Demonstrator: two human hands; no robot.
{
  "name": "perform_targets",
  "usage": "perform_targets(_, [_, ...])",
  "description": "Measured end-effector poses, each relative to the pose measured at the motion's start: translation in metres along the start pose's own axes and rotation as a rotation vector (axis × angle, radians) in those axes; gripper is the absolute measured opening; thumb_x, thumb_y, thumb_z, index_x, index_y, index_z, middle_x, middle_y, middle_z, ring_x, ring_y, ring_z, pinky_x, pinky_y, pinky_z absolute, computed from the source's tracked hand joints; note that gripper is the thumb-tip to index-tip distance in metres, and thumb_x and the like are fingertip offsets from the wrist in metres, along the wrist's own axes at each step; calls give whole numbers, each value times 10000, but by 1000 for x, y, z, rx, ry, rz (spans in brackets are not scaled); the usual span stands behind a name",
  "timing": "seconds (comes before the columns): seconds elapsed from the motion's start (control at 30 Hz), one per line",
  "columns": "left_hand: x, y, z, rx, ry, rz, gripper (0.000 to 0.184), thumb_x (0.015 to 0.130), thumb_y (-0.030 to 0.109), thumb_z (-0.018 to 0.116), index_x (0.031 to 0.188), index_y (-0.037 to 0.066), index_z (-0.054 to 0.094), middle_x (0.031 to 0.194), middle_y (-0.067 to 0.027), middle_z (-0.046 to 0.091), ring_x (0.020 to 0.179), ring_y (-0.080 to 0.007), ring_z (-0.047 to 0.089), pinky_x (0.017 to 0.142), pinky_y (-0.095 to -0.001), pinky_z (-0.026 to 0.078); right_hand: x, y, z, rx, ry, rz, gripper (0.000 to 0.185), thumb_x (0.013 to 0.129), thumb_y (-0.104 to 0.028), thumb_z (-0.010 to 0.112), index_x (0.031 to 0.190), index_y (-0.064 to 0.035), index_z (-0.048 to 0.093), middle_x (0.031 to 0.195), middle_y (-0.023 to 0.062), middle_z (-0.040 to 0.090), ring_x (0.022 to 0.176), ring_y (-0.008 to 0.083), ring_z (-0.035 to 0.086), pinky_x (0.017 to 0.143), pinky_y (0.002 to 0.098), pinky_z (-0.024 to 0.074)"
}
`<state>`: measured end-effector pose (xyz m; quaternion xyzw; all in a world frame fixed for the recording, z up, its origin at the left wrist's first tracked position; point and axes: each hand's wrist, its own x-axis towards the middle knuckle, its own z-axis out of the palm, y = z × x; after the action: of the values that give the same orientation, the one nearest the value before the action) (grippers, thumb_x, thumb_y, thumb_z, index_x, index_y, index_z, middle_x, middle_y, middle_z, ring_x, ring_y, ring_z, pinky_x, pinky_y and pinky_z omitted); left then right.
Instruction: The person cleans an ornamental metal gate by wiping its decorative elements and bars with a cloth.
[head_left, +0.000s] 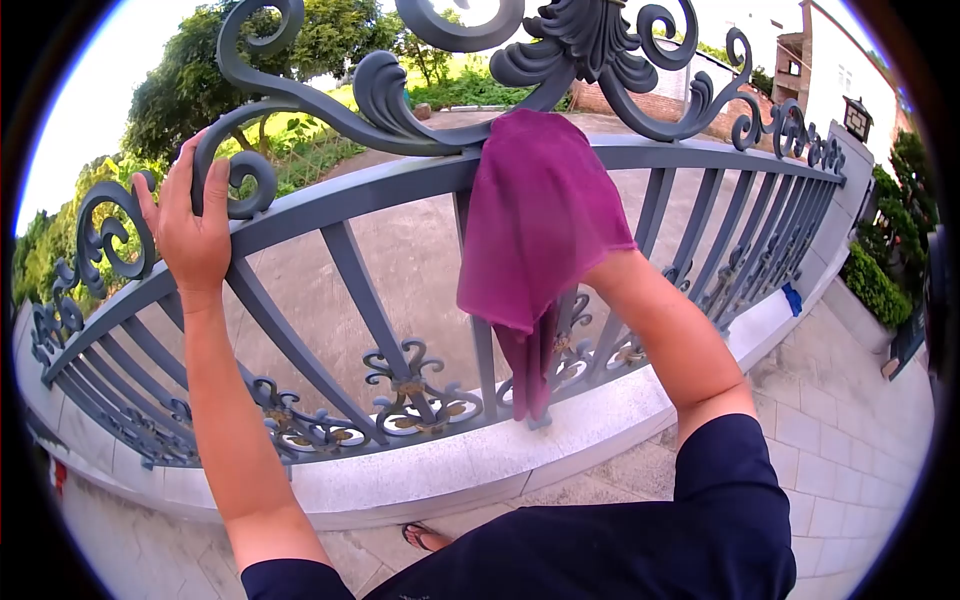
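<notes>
A grey metal fence with curled ornaments runs across the view. My left hand is wrapped around a scroll on its top rail, with the thumb on one side and the fingers on the other. A purple cloth drapes over my right hand, which shows only at the wrist. That hand has the cloth up against the top rail, below the large leaf ornament. The right fingers are hidden under the fabric, and the cloth's lower end hangs in front of the bars.
The fence stands on a pale stone ledge. Stone paving lies on my side, with my sandalled foot below. A blue item rests on the ledge to the right. Beyond the bars are concrete ground, trees and buildings.
</notes>
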<state>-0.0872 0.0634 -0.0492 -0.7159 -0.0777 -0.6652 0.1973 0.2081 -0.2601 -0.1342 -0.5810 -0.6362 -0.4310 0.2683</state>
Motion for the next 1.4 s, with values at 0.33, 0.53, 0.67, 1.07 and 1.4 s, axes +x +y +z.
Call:
perform_targets(0.33, [-1,1,1,7,22,-2,388,1082,354,646,1382,113,702,1094,-29,775,1053,-182,706,1317,-511,156,10,3,-2,-86,11,140,838,878,-422,833,1578,-114,489,1585,206,505,1453,412,488,1248,512,348])
perform_targets(0.53, [1,-1,2,10,43,29,394,1080,360,649,1383,113,702,1071,-26,770,1038,-178,704,1316,-508,162,12,33,-30,-257,110,51,847,866,-377,834,1596,-122,487,1616,160,497,1486,383,463,1270,508,317])
perform_targets(0.67, [2,1,3,23,40,20,396,1077,365,653,1377,112,706,1064,-27,780,1040,-175,706,1316,-505,166,17,43,-30,-396,41,144,826,855,-304,791,1596,-110,483,1608,187,487,1496,418,420,1264,518,309])
perform_targets(1.07, [0,-3,2,-9,14,8,420,1085,408,629,1385,123,701,1147,-40,788,1109,-185,706,1323,-504,126,12,6,-7,-104,86,96,780,917,-367,809,1559,-65,484,1515,210,560,1418,421,507,1233,511,349])
perform_targets(1.4, [1,5,-2,-44,-12,-58,420,1064,395,670,1369,108,708,1069,-41,767,1052,-196,697,1320,-493,147,14,-32,33,-91,57,190,849,924,-382,787,1632,-96,415,1628,212,447,1519,421,407,1279,515,291])
